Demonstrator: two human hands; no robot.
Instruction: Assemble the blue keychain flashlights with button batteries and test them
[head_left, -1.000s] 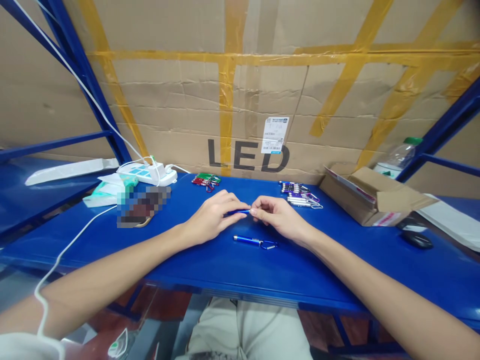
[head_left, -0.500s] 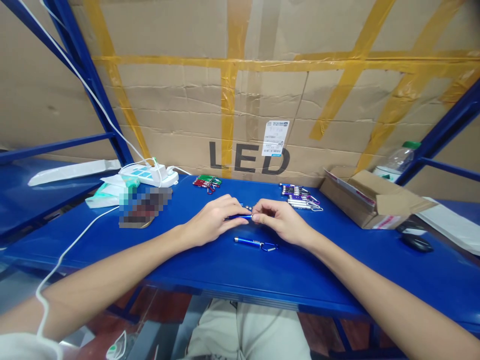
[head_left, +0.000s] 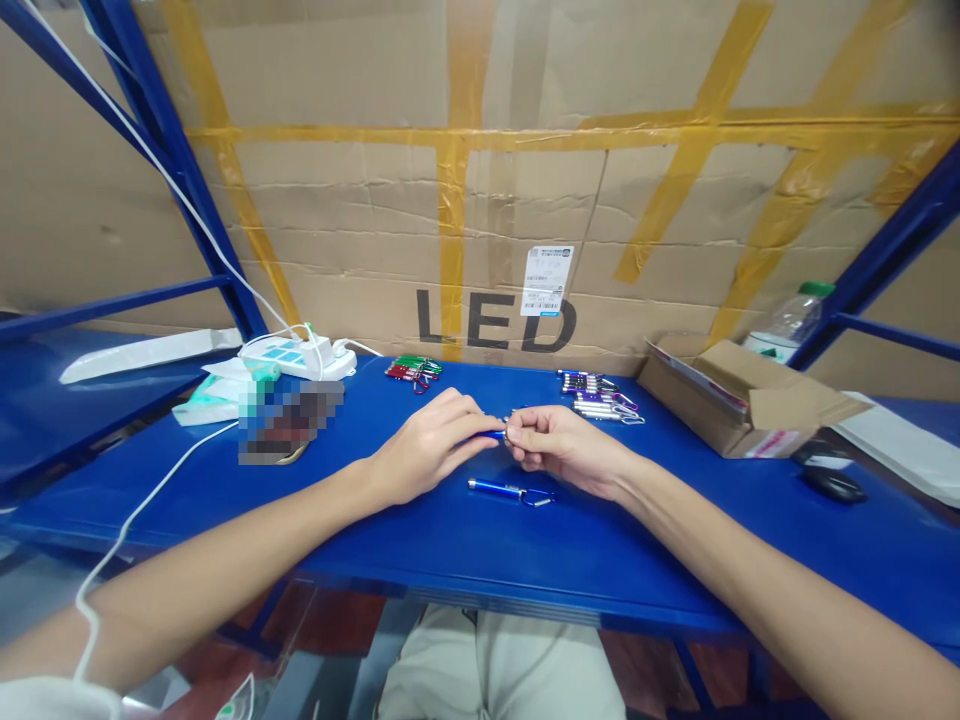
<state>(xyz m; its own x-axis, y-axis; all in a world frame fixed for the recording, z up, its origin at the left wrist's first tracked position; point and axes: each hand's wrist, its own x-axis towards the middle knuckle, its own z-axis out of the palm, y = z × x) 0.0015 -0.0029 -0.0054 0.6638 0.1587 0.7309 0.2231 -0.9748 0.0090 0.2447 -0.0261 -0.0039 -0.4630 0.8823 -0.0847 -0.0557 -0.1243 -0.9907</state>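
My left hand [head_left: 429,445] is closed around a small blue keychain flashlight [head_left: 493,434], most of which its fingers hide. At the flashlight's right end, my right hand [head_left: 561,446] pinches with thumb and forefinger; a bit of metal shows there, too small to make out. Just below both hands, a second blue keychain flashlight [head_left: 496,488] with a blue carabiner clip lies on the blue table [head_left: 480,555]. Farther back are red and green flashlights [head_left: 412,370] with clips on the left, and a group of dark, purple and silver flashlights [head_left: 596,400] on the right.
An open cardboard box [head_left: 739,410] stands at the right, beside a black computer mouse [head_left: 832,484] and a plastic bottle [head_left: 799,318]. On the left are a white power strip [head_left: 300,357], a tissue pack [head_left: 217,395] and a blurred-out object [head_left: 289,425]. A large taped carton [head_left: 360,220] rises behind.
My right hand has turned and its fingers are now curled at the flashlight's end. Small pieces seen behind the fingers are now mostly hidden. The left hand keeps its hold.
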